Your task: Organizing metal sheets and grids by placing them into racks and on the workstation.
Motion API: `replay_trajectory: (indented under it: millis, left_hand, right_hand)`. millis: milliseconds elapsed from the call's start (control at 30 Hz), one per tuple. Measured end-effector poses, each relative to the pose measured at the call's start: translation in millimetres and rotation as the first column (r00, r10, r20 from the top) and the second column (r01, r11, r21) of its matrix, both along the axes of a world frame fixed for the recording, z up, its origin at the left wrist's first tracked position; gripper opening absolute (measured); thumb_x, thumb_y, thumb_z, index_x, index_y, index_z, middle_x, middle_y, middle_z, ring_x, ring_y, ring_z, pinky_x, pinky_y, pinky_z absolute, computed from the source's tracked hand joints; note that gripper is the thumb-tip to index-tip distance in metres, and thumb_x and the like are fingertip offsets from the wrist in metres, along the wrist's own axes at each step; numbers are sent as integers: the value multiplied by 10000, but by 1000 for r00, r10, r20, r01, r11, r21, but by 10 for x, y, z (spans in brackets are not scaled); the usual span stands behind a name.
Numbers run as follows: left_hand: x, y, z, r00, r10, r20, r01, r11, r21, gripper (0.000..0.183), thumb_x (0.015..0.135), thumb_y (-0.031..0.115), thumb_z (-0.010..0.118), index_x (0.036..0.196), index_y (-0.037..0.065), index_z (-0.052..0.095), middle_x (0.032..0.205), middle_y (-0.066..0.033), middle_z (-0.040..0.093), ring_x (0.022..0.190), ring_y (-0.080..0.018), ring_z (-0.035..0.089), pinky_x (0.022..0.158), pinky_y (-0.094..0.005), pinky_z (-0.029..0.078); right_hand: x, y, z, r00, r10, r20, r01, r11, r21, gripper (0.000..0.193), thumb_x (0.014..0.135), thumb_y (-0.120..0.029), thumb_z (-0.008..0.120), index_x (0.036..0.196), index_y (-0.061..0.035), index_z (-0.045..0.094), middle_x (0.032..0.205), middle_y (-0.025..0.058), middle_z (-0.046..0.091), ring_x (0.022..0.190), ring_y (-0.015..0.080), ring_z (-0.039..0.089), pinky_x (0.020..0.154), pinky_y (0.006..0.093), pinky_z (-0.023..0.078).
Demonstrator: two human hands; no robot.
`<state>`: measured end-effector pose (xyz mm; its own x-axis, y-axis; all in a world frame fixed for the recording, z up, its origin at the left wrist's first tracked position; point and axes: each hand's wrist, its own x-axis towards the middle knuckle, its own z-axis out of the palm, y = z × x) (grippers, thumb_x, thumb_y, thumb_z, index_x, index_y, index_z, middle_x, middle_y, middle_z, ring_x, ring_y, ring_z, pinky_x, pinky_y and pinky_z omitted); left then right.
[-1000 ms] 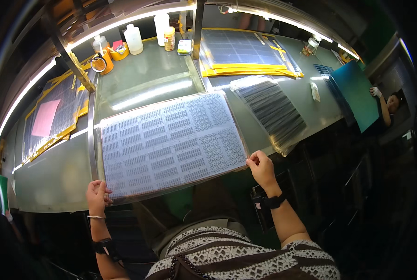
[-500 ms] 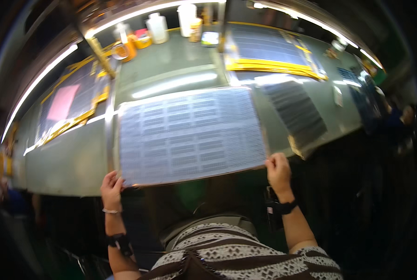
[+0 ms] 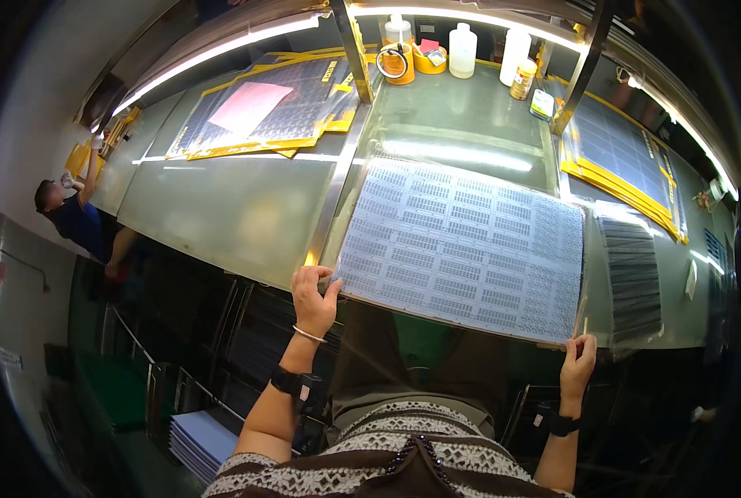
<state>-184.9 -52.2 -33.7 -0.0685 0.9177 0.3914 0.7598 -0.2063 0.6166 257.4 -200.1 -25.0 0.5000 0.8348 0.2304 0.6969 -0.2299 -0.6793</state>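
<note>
A large, thin rectangular panel [image 3: 462, 245], pale blue-grey with rows of small dark blocks, lies before me on the glossy worktop. Its near edge reaches the front of the table. My left hand [image 3: 314, 300] pinches the near left corner between thumb and fingers, beside a metal strip [image 3: 335, 207] set across the table. At the near right corner, my right hand [image 3: 580, 358] is closed on the panel's edge with bent fingers. A dark striped sheet [image 3: 632, 270] in clear film lies just right of the panel.
Yellow-edged film frames [image 3: 258, 108], with a pink sheet [image 3: 252, 108] on top, lie at left; more yellow-edged frames [image 3: 619, 149] lie at right. White bottles [image 3: 463, 51] and tape rolls [image 3: 395, 64] stand at the back. Metal posts [image 3: 351, 50] rise there. Another person [image 3: 84, 212] works far left.
My view has turned left, so the table, panel and both hands appear farther right. Another person now shows at far left. Both hands remain at the panel's near corners.
</note>
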Motion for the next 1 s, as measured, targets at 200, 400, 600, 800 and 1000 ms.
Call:
replay_trajectory:
  millis: [200, 400, 600, 800, 1000]
  left_hand:
    - [78, 19, -28, 992, -53, -112, 59, 997, 54, 289, 695, 95, 674, 939, 47, 527, 948, -114, 525, 928, -308, 480, 825, -405, 371]
    - [-8, -49, 72, 857, -191, -479, 180, 981, -69, 370, 831, 69, 488, 1189, 126, 559, 1339, -58, 447, 1280, -358, 313, 1010, -522, 215]
    - [23, 67, 194, 842, -312, -439, 301, 949, -98, 306, 819, 75, 514, 1105, 111, 618, 1263, -64, 519, 1239, -348, 376, 1001, -538, 234]
    - [47, 358, 336, 801, -410, -436, 420, 904, -79, 259, 757, 106, 584, 1006, 68, 641, 1162, -103, 564, 1174, -321, 443, 982, -499, 281]
    - [546, 1403, 104, 788, -390, -476, 408, 910, -70, 457, 798, 295, 593, 1169, 36, 529, 1257, -110, 497, 1225, -301, 390, 977, -482, 301]
  right_hand:
    - [64, -46, 79, 999, -51, 3, 51, 996, -71, 100, 768, 12, 561, 835, 2, 488, 810, 115, 465, 772, 264, 466, 721, 335, 398]
    - [218, 508, 439, 791, 361, 493, -237, 925, -297, 492, 713, -90, 613, 1196, -69, 518, 1265, 98, 442, 1179, 330, 370, 955, 441, 327]
    - [900, 1638, 92, 639, 396, 659, -242, 917, -317, 473, 749, -90, 540, 1218, -73, 486, 1282, 85, 441, 1181, 353, 376, 916, 475, 365]
    - [1046, 2153, -115, 544, 375, 751, -207, 927, -314, 455, 746, -50, 481, 1199, -4, 482, 1256, 107, 468, 1151, 346, 414, 881, 452, 390]
    - [995, 2166, -95, 494, 402, 771, -273, 914, -301, 412, 784, -92, 457, 1173, 43, 468, 1154, 189, 510, 1063, 299, 486, 847, 390, 408]
